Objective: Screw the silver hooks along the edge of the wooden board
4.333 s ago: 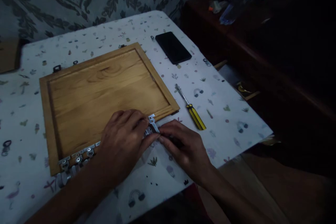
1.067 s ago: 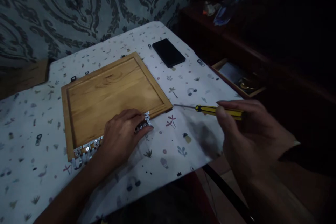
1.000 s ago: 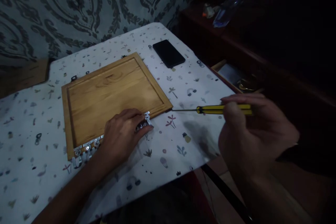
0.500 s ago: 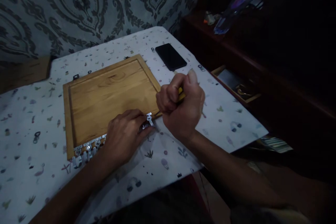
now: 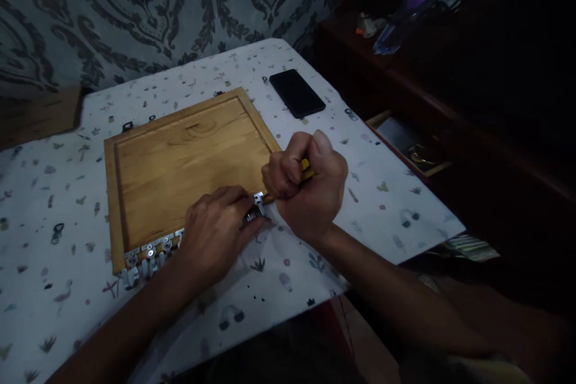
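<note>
A framed wooden board (image 5: pixel 189 162) lies on the table with a row of silver metal hooks (image 5: pixel 150 252) along its near edge. My left hand (image 5: pixel 213 228) rests over that edge, thumb and fingers closed around a silver metal hook (image 5: pixel 258 198) near the board's right corner. In my right hand (image 5: pixel 310 186), a fist wraps a yellow-handled tool (image 5: pixel 306 170). Its thin tip, mostly hidden by the fist, points left at the hook; the tool's exact kind does not show. My left hand covers the middle of the row.
A black phone (image 5: pixel 297 93) lies beyond the board on the patterned tablecloth (image 5: pixel 351 252). Cardboard (image 5: pixel 40 117) is at the left edge. To the right, an open drawer (image 5: pixel 409 144) sits below a dark cabinet top holding a plastic bottle (image 5: pixel 409 9).
My right fist has moved slightly down and left, bringing the tool closer to the hook. The left hand keeps its grip. The whole view has shifted a little.
</note>
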`<state>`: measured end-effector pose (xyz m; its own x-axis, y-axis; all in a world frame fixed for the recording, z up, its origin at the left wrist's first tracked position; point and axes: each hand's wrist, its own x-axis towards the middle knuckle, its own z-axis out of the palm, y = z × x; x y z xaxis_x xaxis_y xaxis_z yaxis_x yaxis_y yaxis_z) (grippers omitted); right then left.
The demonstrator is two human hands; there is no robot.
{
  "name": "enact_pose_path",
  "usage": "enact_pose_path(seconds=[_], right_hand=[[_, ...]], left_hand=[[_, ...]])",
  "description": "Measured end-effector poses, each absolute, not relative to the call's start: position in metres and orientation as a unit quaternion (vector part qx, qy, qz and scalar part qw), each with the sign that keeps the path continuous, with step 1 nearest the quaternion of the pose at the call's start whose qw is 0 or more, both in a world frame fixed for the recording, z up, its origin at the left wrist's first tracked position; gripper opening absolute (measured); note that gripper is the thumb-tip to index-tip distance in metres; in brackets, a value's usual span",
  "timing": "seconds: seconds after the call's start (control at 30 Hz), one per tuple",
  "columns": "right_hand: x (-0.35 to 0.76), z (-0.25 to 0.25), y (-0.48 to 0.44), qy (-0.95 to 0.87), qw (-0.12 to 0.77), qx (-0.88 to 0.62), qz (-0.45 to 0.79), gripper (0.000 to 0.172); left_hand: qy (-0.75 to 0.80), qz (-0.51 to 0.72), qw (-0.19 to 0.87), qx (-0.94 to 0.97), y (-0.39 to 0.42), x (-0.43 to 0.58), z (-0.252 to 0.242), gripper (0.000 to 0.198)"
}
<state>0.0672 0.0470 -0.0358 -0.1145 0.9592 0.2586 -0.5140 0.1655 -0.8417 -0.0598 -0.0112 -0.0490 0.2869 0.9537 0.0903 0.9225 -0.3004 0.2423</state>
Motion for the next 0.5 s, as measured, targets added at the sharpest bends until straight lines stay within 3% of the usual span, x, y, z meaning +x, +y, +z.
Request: enact_pose_path(seconds=[0.5], right_hand=[[0.0633, -0.0441, 0.0428, -0.510, 0.613, -0.228, 0.559, 0.057]], left_hand=[[0.602, 0.107, 0.100, 0.785, -0.0102, -0.0603, -0.0483, 0.018]])
